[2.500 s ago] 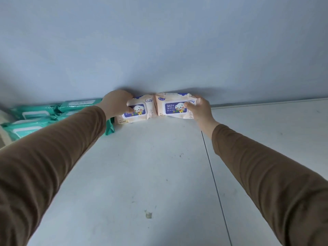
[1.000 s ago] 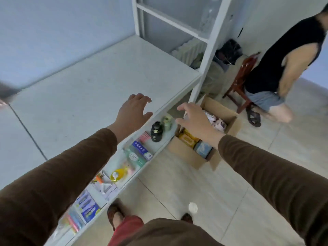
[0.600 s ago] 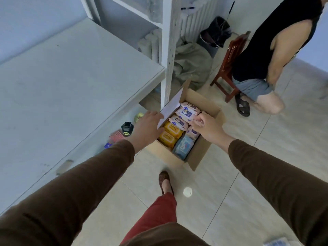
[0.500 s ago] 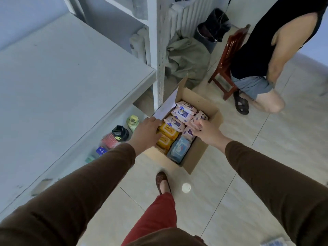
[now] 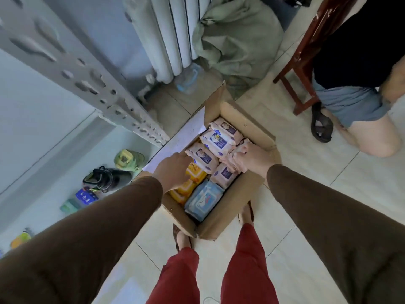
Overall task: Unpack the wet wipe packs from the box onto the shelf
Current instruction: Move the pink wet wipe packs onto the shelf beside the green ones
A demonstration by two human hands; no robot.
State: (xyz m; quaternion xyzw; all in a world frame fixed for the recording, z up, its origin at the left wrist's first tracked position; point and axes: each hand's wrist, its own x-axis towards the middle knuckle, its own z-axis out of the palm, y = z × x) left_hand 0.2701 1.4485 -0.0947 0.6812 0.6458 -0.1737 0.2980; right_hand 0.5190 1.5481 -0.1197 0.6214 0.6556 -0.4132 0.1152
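Observation:
An open cardboard box (image 5: 228, 218) stands on the floor between my feet, filled with wet wipe packs. Pale pink packs with purple labels (image 5: 220, 138) lie at its far end, yellow packs (image 5: 190, 187) at the near left and a blue pack (image 5: 203, 199) at the near right. My left hand (image 5: 174, 170) reaches into the box, fingers on a pink pack (image 5: 202, 156) at its left side. My right hand (image 5: 252, 159) is closed around another pink pack (image 5: 237, 150) at the right side. The lower shelf (image 5: 54, 167) lies to the left.
A perforated white shelf post (image 5: 87, 77) slants above the box. On the lower shelf lie a green bottle (image 5: 127, 159), a black bottle (image 5: 99, 178) and a blue box (image 5: 86, 196). Another person (image 5: 359, 69) kneels at the right by a red wooden chair (image 5: 306, 58). A radiator and a green sack stand behind.
I turned from the upper shelf, where both hands set two pink packs, down to the box. Both hands went into it; the right one closed on a pink pack.

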